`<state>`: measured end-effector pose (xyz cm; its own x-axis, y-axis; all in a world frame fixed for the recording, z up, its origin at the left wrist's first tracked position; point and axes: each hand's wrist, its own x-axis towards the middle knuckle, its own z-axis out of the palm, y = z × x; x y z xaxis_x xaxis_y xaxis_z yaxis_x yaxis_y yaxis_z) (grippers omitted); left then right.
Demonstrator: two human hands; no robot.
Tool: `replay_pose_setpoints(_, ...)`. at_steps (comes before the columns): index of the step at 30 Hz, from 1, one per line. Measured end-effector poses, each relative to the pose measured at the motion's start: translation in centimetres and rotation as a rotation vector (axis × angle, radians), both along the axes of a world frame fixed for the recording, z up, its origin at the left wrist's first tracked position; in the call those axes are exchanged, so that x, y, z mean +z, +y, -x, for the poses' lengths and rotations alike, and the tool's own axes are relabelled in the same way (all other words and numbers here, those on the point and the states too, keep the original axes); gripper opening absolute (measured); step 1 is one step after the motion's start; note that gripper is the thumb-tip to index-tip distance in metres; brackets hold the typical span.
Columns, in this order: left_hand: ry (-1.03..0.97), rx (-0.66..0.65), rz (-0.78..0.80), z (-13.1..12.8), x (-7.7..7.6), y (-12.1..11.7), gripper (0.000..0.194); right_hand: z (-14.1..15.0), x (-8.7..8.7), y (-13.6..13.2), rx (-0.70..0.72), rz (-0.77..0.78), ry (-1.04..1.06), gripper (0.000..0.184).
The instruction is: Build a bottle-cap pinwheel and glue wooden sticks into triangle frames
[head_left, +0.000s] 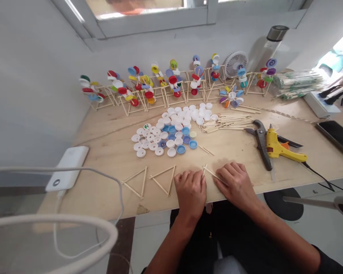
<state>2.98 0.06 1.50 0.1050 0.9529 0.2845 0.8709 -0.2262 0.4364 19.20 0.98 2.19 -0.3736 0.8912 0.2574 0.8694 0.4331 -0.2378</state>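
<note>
Near the table's front edge, my left hand (190, 192) is closed, its fingers curled over a short wooden stick whose tip shows by the index finger. My right hand (236, 182) pinches another wooden stick (212, 173). The two sticks cross at their far ends, forming a point between my hands; the rest of the left one is hidden under my fingers. To the left lie two stick triangles (173, 179), flat on the table. Just beyond my hands are a couple of loose short sticks (206, 150) and a spread of white and blue bottle caps (171, 143).
Stick stands with colourful cap wheels (148, 95) line the wall. A stick pile (231, 121), pliers-like cutters (263, 144) and a yellow glue gun (274, 142) lie right. A phone (338, 139), power strip (321, 104), power bank (68, 167) and cables edge the table.
</note>
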Motion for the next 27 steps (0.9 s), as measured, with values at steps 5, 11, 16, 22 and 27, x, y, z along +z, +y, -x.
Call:
replay_pose_setpoints(5,-0.039,-0.01,-0.017,0.0,-0.32,-0.17,0.011,0.18,-0.23,0.22,0.02,-0.026,0.024,0.017)
replay_pose_setpoints(11,-0.042,0.0,-0.021,0.07,-0.42,-0.18,0.014,0.11,-0.48,0.27,0.011,-0.028,0.05,0.017)
replay_pose_setpoints(16,-0.054,-0.002,-0.024,0.12,-0.5,-0.23,0.015,0.16,-0.4,0.24,-0.003,-0.012,0.072,0.015)
replay_pose_setpoints(22,-0.084,-0.015,-0.044,0.26,-0.6,-0.26,0.015,0.18,-0.35,0.27,-0.004,0.018,0.091,0.015)
replay_pose_setpoints(27,-0.075,-0.019,-0.046,0.3,-0.67,-0.23,0.016,0.19,-0.44,0.28,-0.004,0.016,0.086,0.016)
